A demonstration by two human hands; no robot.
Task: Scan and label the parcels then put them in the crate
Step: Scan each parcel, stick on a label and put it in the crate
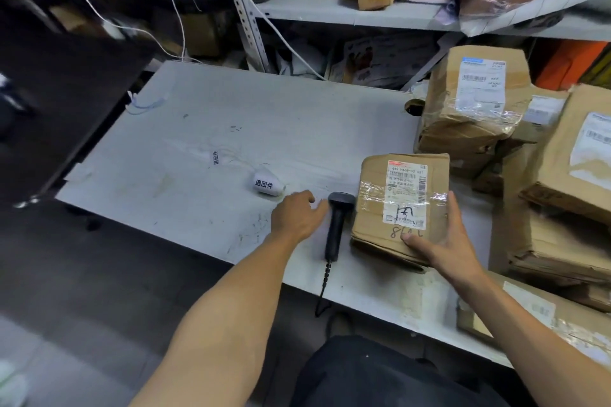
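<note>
A brown cardboard parcel (373, 208) with a white shipping label lies on the white table (198, 149), right of centre. My right hand (439, 241) grips its near right corner, thumb on top and fingers along the right side. A black handheld scanner (335, 228) lies flat just left of the parcel, its coiled cable hanging over the table's front edge. My left hand (297, 213) hovers beside the scanner's head with loosely curled fingers, holding nothing. A white roll of labels (267, 185) printed with black characters rests on the table beyond my left hand.
Several taped cardboard parcels (469, 109) are stacked along the table's right side, with another box (529, 317) at the near right. Cluttered metal shelves (330, 10) run behind the table, with white cables hanging down. A dark cabinet stands to the left.
</note>
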